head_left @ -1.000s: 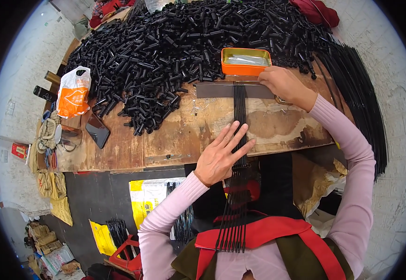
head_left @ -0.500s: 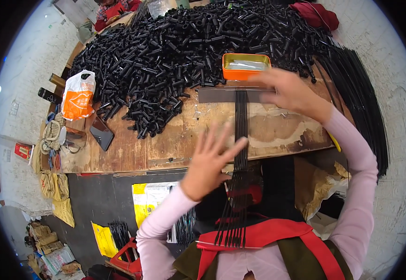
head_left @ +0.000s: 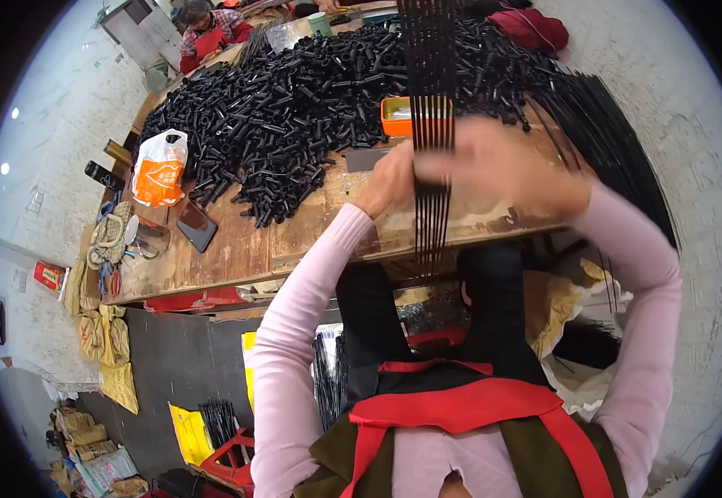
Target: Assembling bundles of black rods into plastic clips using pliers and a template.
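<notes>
A row of long thin black rods [head_left: 432,70] stands raised over the table's front edge, their upper part crossing in front of the pile behind. My left hand [head_left: 392,176] is closed on the row's left side about midway along. My right hand [head_left: 502,162] is at the right side of the row, its fingers smeared by motion, so its grip is unclear. Behind the hands lies a flat grey bar [head_left: 363,160], partly hidden. Just beyond it sits an orange tin [head_left: 394,126], with the rods across its right part.
A large heap of black tubular pieces [head_left: 303,108] covers the table's back. To the left are a phone [head_left: 197,227] and an orange-white plastic bag [head_left: 160,170]. More long black rods [head_left: 606,137] lie at the right. A person [head_left: 212,33] sits at the far left.
The black rods have gone from lying across the bar and my lap to being held up. My left hand has closed on them, and the right hand has come down beside it.
</notes>
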### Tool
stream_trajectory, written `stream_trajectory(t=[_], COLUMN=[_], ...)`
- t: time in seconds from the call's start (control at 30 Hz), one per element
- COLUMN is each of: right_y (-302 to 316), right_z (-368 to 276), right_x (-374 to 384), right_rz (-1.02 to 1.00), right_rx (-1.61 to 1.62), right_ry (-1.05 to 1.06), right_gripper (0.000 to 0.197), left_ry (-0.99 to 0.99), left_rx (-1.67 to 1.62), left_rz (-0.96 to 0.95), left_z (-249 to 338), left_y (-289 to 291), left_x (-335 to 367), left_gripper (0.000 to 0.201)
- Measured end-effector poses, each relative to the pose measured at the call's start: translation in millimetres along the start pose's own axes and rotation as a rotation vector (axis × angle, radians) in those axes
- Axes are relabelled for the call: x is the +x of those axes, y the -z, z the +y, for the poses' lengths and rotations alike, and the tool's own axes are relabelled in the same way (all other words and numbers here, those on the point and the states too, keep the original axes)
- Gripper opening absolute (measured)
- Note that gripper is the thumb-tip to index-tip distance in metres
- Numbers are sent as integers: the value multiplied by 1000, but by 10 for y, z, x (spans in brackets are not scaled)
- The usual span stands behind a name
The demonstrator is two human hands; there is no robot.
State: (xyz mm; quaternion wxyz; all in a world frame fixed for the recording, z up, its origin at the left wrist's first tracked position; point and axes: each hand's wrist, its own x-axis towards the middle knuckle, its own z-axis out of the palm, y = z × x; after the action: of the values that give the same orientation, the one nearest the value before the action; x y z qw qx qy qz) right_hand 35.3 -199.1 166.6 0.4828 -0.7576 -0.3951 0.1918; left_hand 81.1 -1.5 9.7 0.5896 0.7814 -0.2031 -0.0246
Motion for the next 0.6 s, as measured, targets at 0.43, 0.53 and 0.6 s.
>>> stream_trajectory(t=[0.43,0.53,0.6], right_y=[331,331,3], right_z=[-1280,-821,-739], right_x=[-268,-355,-397], right_rz=[564,727,417], right_rx=[-529,-1416,-2103], right_ry=[176,1022,968], right_gripper=[46,57,41], left_ry=[-22,-59,-431], left_rx=[-25,431,941], left_rz=[165,402,547], left_z=[1287,1378,1502], left_y=[-466,-287,-204], left_x=[-1209,-1027,-971], left_gripper=[16,4,2])
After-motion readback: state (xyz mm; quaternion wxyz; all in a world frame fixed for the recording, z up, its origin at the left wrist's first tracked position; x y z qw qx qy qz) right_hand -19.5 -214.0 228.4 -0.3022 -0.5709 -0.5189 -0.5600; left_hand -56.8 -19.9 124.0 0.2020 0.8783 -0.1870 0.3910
